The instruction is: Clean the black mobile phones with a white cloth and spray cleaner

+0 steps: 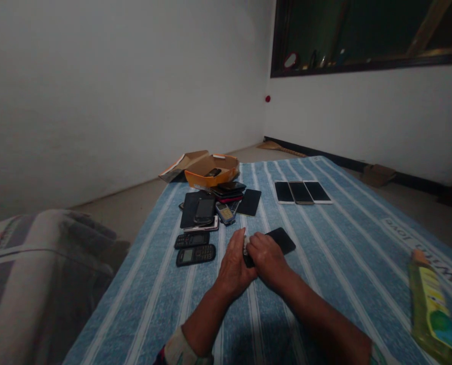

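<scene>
Over the middle of the cloth, my left hand is closed around the side of a small dark mobile phone, held on edge. Curled fingers of my right hand press against the same phone from the other side and cover most of it. Beside my right hand lies a black smartphone, partly hidden by it. Left of my left hand are two black keypad phones, a lower one and an upper one.
A blue striped cloth covers the surface. Behind my hands, piled phones lie before an open orange box. Three smartphones sit in a row at the back right. A bottle of yellowish liquid is at the right edge.
</scene>
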Tool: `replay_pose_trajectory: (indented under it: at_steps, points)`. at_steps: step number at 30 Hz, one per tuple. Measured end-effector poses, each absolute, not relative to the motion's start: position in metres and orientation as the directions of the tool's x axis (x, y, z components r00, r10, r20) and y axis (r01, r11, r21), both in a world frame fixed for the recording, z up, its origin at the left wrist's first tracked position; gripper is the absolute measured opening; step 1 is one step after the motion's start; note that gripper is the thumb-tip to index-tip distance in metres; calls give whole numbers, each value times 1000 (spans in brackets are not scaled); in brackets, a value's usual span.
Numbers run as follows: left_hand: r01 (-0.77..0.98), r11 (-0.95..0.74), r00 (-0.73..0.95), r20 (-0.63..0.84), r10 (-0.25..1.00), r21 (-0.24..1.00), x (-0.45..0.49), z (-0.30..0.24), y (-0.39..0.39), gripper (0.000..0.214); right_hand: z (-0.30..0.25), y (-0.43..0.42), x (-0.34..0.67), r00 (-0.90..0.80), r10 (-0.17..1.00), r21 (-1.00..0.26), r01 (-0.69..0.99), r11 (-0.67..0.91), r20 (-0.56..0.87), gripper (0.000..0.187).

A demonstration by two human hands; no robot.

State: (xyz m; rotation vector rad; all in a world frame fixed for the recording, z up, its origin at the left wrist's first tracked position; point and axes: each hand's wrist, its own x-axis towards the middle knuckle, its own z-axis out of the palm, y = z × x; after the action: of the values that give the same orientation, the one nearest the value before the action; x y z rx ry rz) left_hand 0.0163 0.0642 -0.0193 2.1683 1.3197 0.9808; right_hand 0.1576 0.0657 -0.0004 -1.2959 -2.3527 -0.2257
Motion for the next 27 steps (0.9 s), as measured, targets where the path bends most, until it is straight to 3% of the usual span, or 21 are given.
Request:
replay_pose_trajectory:
  at_steps: [5,15,18,23,27]
  points:
    - [600,-449,293,341,893,661,15,-21,66,91,1,71,166,-444,788,-82,849,522,426,16]
    - [618,-401,314,255,915,676,15,-13,64,90,5,83,220,-148,911,-77,978,191,385,27]
    - [614,-408,313,266,912,675,15,-16,66,91,3,77,208,-201,894,-77,965,252,400,23]
    - [606,-427,299,305,904,671,15,-19,68,87,2,69,174,-398,805,-89,872,480,440,15]
    - [607,-434,308,306,901,665,15,-16,67,87,1,76,182,-363,829,-112,888,447,426,18]
